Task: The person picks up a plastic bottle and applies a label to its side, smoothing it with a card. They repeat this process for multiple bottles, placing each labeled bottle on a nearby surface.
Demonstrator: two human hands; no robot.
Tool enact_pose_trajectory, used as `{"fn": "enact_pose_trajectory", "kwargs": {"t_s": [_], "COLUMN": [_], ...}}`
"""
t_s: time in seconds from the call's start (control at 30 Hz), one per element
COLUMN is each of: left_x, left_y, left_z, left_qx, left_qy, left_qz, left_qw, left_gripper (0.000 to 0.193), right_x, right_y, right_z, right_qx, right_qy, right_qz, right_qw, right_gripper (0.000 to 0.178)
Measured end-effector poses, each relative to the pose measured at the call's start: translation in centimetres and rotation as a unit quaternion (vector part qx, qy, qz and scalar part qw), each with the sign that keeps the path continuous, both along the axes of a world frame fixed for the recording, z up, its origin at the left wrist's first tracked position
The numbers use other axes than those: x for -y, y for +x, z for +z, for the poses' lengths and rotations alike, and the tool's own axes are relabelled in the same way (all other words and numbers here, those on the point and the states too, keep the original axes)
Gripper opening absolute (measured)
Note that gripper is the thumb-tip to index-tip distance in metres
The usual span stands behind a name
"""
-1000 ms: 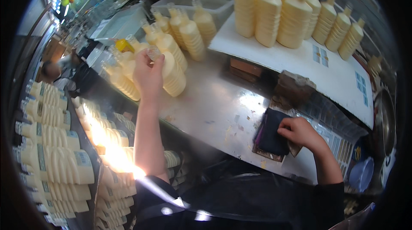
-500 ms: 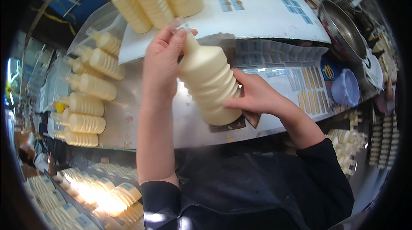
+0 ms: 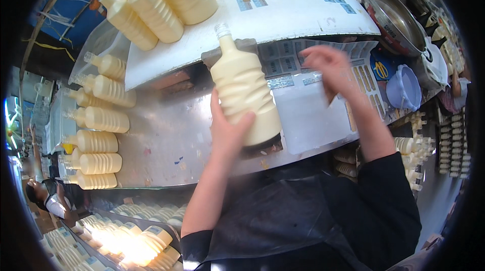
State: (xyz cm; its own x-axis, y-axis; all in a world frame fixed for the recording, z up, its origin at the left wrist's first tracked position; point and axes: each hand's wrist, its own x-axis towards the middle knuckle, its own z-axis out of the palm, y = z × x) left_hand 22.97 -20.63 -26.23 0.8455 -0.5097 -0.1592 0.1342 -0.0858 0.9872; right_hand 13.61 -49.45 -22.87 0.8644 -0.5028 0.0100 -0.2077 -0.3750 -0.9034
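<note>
A cream-coloured, ribbed bottle with a clear neck leans over the metal table, its base at a dark support block and its neck pointing away from me. My left hand grips its lower body, thumb on top; the fingers behind are hidden. To the right of the bottle, my right hand hovers over the label sheets, blurred by motion. From its palm a small flat brown piece sticks out, apparently held by the curled fingers. Small blue label sheets lie beneath and beside that hand.
More cream bottles line the table's left side, and others stand on the white raised board. At the right are a blue-purple bucket and a large metal pan. Racked bottles fill the lower left.
My left hand has gone from the bottle's neck to its lower body. My right hand has left the bottle and moved up and right, over the label sheets, taking the brown piece along.
</note>
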Motion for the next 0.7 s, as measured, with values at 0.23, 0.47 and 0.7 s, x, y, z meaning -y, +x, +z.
{"fn": "enact_pose_trajectory", "kwargs": {"t_s": [0.23,0.47,0.7], "left_x": [0.2,-0.8,-1.3], "left_y": [-0.5,-0.2,-0.8], "left_z": [1.3,-0.9,-1.7], "left_qx": [-0.028,0.036,0.058], "left_qy": [-0.003,0.033,0.001], "left_qz": [0.011,0.017,0.031], "left_qw": [1.0,0.999,0.998], "left_gripper": [0.102,0.098,0.095], "right_x": [29.3,42.9,45.1], "right_y": [-9.4,-13.3,-13.0], "right_z": [6.8,6.2,4.0], "right_qx": [0.087,-0.282,-0.359], "right_qy": [-0.221,-0.282,-0.28], "right_qz": [-0.376,-0.252,-0.189], "right_qw": [0.896,0.882,0.87], "right_gripper": [0.03,0.046,0.049]}}
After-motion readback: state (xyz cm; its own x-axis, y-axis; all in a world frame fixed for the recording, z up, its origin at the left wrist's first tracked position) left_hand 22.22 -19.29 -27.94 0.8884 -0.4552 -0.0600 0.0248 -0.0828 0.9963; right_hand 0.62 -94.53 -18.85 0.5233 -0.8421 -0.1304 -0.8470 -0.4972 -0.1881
